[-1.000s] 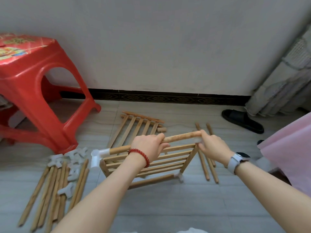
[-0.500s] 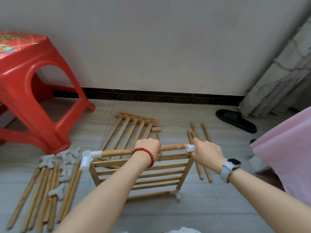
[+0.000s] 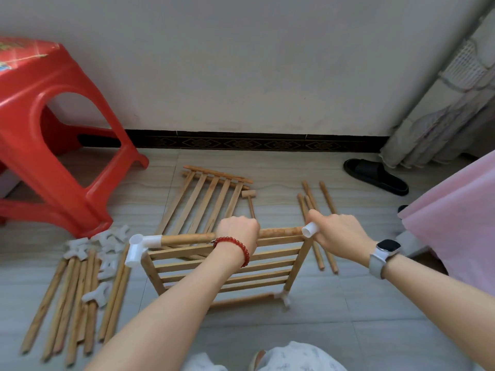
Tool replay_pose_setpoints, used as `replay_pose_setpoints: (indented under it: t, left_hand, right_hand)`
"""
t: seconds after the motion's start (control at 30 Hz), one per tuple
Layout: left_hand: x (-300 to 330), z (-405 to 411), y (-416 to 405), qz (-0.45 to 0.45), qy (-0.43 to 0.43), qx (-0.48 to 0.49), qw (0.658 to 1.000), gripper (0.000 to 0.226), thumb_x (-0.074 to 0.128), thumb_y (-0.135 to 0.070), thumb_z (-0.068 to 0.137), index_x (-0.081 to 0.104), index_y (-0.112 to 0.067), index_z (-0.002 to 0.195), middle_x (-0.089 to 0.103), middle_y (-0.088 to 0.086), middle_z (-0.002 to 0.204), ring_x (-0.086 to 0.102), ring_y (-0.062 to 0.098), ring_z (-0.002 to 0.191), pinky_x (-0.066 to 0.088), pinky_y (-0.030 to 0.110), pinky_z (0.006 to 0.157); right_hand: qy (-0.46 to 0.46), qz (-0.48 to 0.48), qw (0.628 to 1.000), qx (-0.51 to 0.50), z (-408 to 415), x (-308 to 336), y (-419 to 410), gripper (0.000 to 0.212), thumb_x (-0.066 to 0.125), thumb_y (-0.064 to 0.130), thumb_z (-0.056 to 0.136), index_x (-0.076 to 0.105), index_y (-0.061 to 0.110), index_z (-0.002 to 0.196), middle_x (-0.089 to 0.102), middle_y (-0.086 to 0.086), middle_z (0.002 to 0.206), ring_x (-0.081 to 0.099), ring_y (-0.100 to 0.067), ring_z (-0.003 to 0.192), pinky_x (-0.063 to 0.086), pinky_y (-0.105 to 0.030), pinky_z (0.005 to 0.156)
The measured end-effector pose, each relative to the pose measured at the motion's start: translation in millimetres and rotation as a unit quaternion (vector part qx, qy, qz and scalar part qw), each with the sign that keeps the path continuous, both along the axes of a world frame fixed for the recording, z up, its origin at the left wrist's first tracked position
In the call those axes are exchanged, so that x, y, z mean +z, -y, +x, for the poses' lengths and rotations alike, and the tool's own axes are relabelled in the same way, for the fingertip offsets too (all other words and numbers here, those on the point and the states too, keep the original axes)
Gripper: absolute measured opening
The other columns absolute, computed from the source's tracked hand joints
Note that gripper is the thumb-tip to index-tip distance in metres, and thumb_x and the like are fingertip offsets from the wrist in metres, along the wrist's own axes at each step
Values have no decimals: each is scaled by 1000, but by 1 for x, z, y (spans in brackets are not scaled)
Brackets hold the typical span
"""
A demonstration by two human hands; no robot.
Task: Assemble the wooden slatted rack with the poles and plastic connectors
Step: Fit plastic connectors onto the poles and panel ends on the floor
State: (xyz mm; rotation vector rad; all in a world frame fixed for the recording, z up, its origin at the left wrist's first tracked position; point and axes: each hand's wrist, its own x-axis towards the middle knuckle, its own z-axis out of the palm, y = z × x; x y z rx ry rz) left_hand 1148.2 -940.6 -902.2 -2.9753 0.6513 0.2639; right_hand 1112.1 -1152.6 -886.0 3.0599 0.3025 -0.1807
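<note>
The slatted rack (image 3: 225, 266) is stood on edge mid-floor, its top pole (image 3: 187, 238) gripped by the left hand (image 3: 237, 231) while a white connector (image 3: 309, 231) is pinched by the right hand (image 3: 338, 231). A skewed push could jam the connector or tip the frame.

Both of my forearms reach forward from the bottom of the view toward 12 o'clock, bare to the elbow. My left hand (image 3: 237, 231) sits at the centre, back of the hand up, fingers curled over and wrapped around the top pole (image 3: 187, 239), knuckles pointing to 12 o'clock. Its wrist carries a red bead bracelet (image 3: 235, 247). My right hand (image 3: 338, 231) lies at about 3 o'clock from the left one, level with it and a little apart. Its fingers curl round a white connector (image 3: 308, 232) at the pole's end, thumb side toward 9 o'clock. A watch (image 3: 385, 250) sits on that wrist, face up.
</note>
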Motion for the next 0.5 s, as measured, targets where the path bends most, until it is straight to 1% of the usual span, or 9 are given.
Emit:
replay_pose_setpoints:
  t: [0.03,0.1,0.2,0.3,0.37,0.43,0.5]
  left_hand:
    - [0,0,1,2,2,1,1000,14,51,-19,94,65,-17,95,66,4,86,61,24,80,41,31,64]
    - [-1,-1,3,3,1,2,1000,14,51,-18,93,65,-18,96,66,4,87,62,24,82,41,31,64]
    - [-1,-3,7,5,0,7,1000,15,50,-17,94,65,-19,97,66,3,88,62,24,82,41,31,64]
    - [-3,-7,7,11,9,7,1000,15,49,-17,94,63,-19,97,65,2,86,62,23,80,40,31,63]
    - [-4,-9,7,15,14,6,1000,15,48,-16,94,63,-19,97,65,3,87,62,24,81,40,31,63]
    - [-5,-11,7,16,14,6,1000,16,47,-14,94,63,-19,97,66,3,88,62,25,83,40,31,64]
    - [-4,-12,8,16,12,5,1000,17,47,-13,94,62,-19,97,66,3,89,62,25,84,39,30,64]
  right_hand:
    - [-6,32,999,-40,-1,-2,-2,5,42,27,92,40,26,98,49,9,69,44,-20,60,23,-27,48]
    - [-27,90,990,-102,-4,-6,-5,7,44,26,89,39,29,91,56,5,75,50,-23,68,28,-30,52]
    - [-51,155,972,-168,-5,-11,-5,5,47,27,87,42,28,89,59,3,81,55,-25,77,32,-30,53]
    - [-66,194,959,-195,-6,-16,-4,4,49,27,87,44,27,88,56,6,76,54,-18,74,36,-28,54]
    - [-82,229,947,-212,-6,-16,-4,10,50,24,87,43,29,82,54,7,75,51,-12,70,37,-29,55]
    - [-100,273,929,-230,-6,-16,-4,15,54,22,87,43,28,79,54,5,78,50,-12,72,39,-31,59]
    - [-110,301,918,-236,-7,-14,-4,15,57,25,87,44,26,81,54,3,81,51,-14,73,41,-32,62]
